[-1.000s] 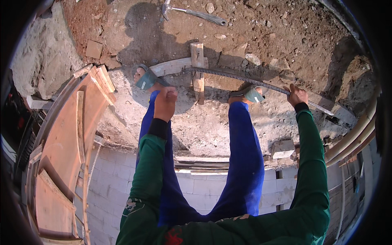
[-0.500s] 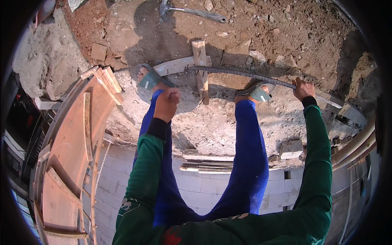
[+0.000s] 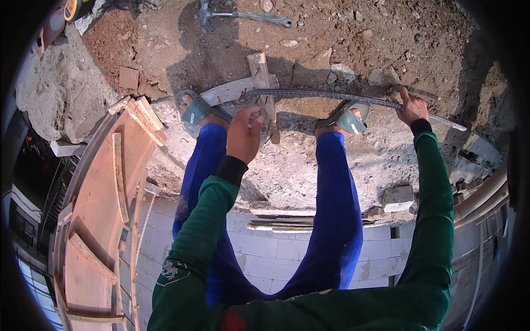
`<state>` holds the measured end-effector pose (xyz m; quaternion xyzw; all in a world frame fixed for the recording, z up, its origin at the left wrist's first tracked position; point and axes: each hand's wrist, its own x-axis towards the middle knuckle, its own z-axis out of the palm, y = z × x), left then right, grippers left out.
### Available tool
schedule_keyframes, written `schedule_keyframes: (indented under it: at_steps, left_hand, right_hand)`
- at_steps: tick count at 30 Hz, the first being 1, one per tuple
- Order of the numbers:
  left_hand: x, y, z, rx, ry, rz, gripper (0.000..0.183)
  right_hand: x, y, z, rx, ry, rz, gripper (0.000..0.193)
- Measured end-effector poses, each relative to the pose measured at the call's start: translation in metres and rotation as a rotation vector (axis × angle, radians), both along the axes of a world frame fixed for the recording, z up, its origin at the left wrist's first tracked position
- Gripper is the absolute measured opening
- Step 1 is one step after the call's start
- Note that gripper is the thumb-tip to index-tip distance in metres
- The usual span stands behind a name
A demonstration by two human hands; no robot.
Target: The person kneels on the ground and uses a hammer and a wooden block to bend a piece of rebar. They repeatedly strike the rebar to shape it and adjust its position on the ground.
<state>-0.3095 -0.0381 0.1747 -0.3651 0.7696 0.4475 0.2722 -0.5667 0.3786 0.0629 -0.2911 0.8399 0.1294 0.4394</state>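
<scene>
A long, slightly bent ribbed steel bar lies across the wood and past my right sandal. My right hand is closed round it toward its right end, with one finger pointing away along the top. My left hand hangs just below the bar's left end, its fingers curled together; whether anything small is between them is hidden. Close by it is a short wooden stake that crosses a pale curved board. A hammer with a metal handle rests on the soil at the far side.
My sandalled feet stand on a rough concrete ledge. A curved wooden formwork panel rises on the left, beside a big grey rock. A loose block sits at the right; below is a pale block wall. A yellow-and-black object shows at top left.
My left hand has moved right and away from my left knee toward the bar's left end. My right hand stays on the bar, one finger now stretched out. The view has shifted slightly.
</scene>
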Motion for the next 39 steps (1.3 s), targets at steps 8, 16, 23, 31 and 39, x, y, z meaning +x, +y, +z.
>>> schedule_keyframes:
  at_steps: [8,16,23,31,39]
  left_hand:
    - [-0.091,0.105,-0.085,-0.198,0.242,-0.445,0.068]
    - [-0.111,0.151,-0.164,-0.255,0.196,-0.513,0.076]
    - [-0.112,0.153,-0.148,-0.250,0.009,-0.539,0.085]
    - [-0.116,0.163,-0.155,-0.271,0.035,-0.579,0.086]
    - [-0.104,0.161,-0.115,-0.141,-0.019,-0.545,0.084]
  right_hand:
    - [-0.029,-0.003,0.020,-0.522,0.195,0.120,0.076]
    - [-0.024,0.021,-0.051,-0.555,0.631,-0.075,0.064]
    - [-0.019,0.017,-0.070,-0.501,0.572,-0.120,0.064]
    - [-0.023,0.024,-0.095,-0.521,0.642,-0.137,0.061]
    - [-0.012,0.025,-0.093,-0.390,0.640,-0.174,0.066]
